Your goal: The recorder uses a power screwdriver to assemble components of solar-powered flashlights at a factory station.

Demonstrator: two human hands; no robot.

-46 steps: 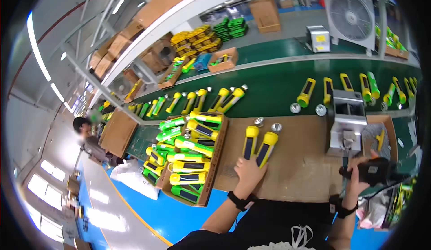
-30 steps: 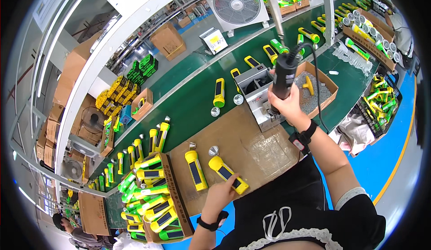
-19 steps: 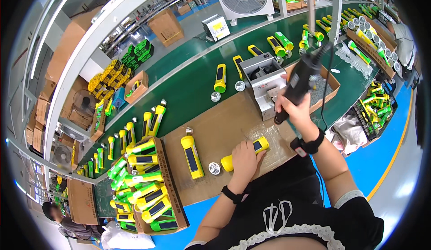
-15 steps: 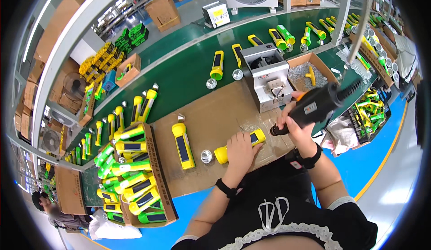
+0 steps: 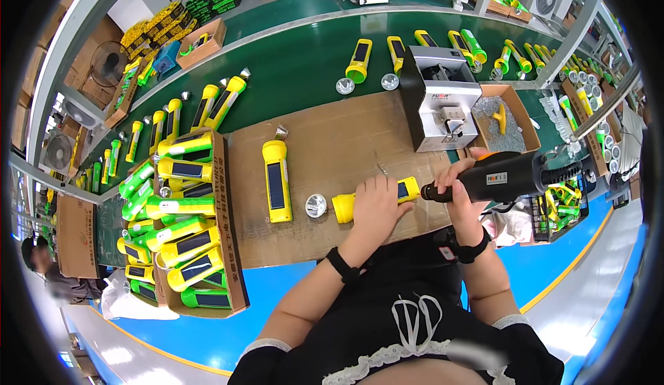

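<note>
My left hand (image 5: 377,208) is closed over a yellow flashlight (image 5: 342,208) with a dark solar panel, pressing it sideways on the cardboard sheet (image 5: 318,129). My right hand (image 5: 460,202) grips a black electric screwdriver (image 5: 508,177), held level. Its tip meets the flashlight's tail end; whether a screw sits there is too small to tell. Left of this flashlight lies a loose silver reflector (image 5: 316,206). Another yellow flashlight (image 5: 277,183) rests farther left, solar panel up, with a small silver reflector (image 5: 281,132) at its head.
A silver-black screw feeder (image 5: 443,98) stands beyond my right hand, beside a cardboard box (image 5: 529,125) of small screws with a yellow T-shaped piece. At left, a carton (image 5: 232,236) holds many yellow and green flashlights. More line the green conveyor (image 5: 290,67). A black crate (image 5: 584,212) sits low right.
The screwdriver has swung level and its tip has come to the flashlight's tail end. My left hand stays on the flashlight. The whole view has shifted.
</note>
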